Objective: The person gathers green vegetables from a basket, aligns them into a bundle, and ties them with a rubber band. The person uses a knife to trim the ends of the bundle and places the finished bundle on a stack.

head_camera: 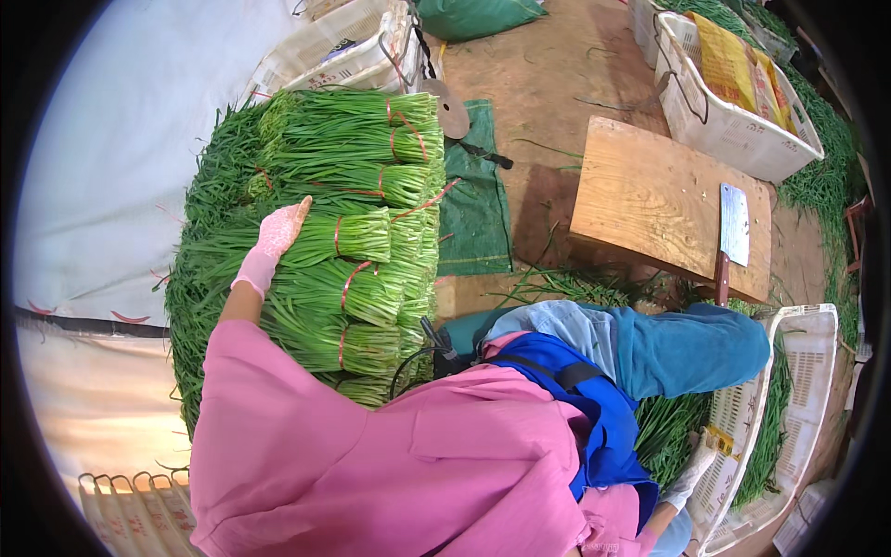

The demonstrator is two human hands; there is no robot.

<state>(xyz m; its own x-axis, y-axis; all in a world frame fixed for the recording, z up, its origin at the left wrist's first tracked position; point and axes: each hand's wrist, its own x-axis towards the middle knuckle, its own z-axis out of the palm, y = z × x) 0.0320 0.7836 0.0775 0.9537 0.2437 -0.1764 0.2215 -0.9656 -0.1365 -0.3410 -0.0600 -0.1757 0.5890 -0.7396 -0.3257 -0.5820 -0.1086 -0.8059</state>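
Observation:
My left hand (280, 228), in a pale pink glove, lies against the leafy side of a bunch of garlic chives (358, 237) tied with a red band. One digit points away along the leaves; how firmly the others hold the bunch is hidden. That bunch rests on a large stack of tied chive bunches (411, 285), cut ends facing right. Low on the right, my right hand (698, 465) wears a whitish glove beside the wall of a white plastic crate (811, 362), near loose chives (672, 435). Its fingers are partly hidden.
A cleaver (735, 226) lies on a wooden block (647, 188), its handle past the edge. Behind stands a white crate (731, 132) with yellow sacks (727, 66). More crates (334, 52) stand beyond the stack. A green woven sheet (477, 216) covers part of the floor.

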